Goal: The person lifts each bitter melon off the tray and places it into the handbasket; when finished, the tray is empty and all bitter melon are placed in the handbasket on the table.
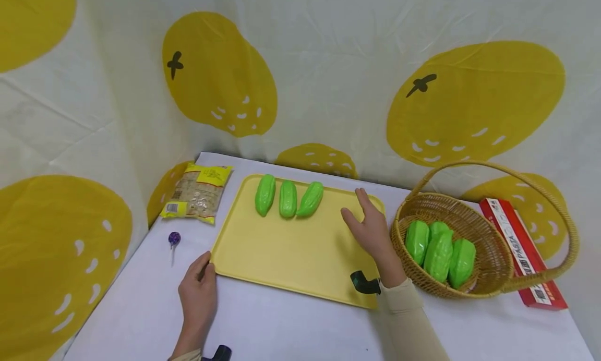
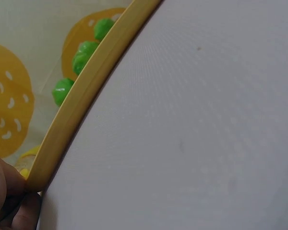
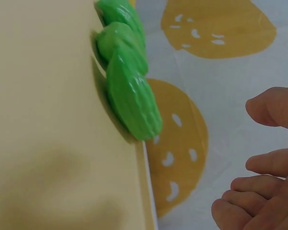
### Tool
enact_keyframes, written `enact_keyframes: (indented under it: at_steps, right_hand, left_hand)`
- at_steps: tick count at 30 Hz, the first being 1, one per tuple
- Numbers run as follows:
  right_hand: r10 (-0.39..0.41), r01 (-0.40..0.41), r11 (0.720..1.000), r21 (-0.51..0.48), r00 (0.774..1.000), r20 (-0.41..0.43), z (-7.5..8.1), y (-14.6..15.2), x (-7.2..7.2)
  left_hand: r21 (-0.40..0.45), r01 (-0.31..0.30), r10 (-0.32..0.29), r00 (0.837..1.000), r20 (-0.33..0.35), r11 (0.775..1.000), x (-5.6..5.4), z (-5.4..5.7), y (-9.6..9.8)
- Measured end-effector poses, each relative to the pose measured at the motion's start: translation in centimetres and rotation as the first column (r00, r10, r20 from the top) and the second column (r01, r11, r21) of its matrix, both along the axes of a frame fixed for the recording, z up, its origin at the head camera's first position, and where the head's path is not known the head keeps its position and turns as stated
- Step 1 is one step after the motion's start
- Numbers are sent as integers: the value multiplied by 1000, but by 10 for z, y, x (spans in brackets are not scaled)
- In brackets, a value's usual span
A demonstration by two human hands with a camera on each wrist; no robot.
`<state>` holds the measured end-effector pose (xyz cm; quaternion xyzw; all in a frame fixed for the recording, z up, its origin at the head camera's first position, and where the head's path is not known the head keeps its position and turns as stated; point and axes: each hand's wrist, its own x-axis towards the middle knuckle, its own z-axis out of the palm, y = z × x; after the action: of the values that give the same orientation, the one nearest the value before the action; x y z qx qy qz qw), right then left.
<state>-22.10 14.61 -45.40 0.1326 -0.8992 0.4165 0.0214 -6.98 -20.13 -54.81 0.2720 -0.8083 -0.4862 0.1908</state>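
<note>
green ridged gourds (image 1: 288, 198) on yellow tray (image 1: 281, 251), left hand (image 1: 198, 293) in corner pinch, right hand (image 1: 372, 229) spread, empty

The head view looks forward and down over the yellow tray (image 1: 272, 251); the left wrist view faces its edge, low and close; the right, tilted, nears the same green vegetables (image 3: 133, 98).

The tray (image 1: 281, 256) is yellow (the gourds (image 1: 288, 199) green).
</note>
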Motion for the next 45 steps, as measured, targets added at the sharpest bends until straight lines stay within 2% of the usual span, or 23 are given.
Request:
enact_keyframes:
  at_steps: [6,12,24,34,40,45]
  right_hand:
    - [57,-51,997,-59,993,100,-15,-27,-14]
    - [59,-53,998,-39,986,153,-29,-45,-26]
    - [48,-49,999,3,990,135,-46,-65,-41]
    - [24,-22,1000,-16,993,118,-61,-77,-49]
    - [21,-21,1000,-6,991,135,-62,-86,-53]
    - [-12,14,1000,-18,992,128,-61,-93,-56]
  left_hand:
    - [17,2,-2,1000,25,1000,0,1,0]
    - [6,11,-11,1000,22,1000,-1,-1,0]
    - [18,15,-15,1000,7,1000,0,-2,-2]
    - [40,25,-24,1000,-8,999,3,-3,0]
    - [44,40,-39,999,-24,998,1,-3,-2]
    - [25,37,-36,999,-33,999,-2,-2,-4]
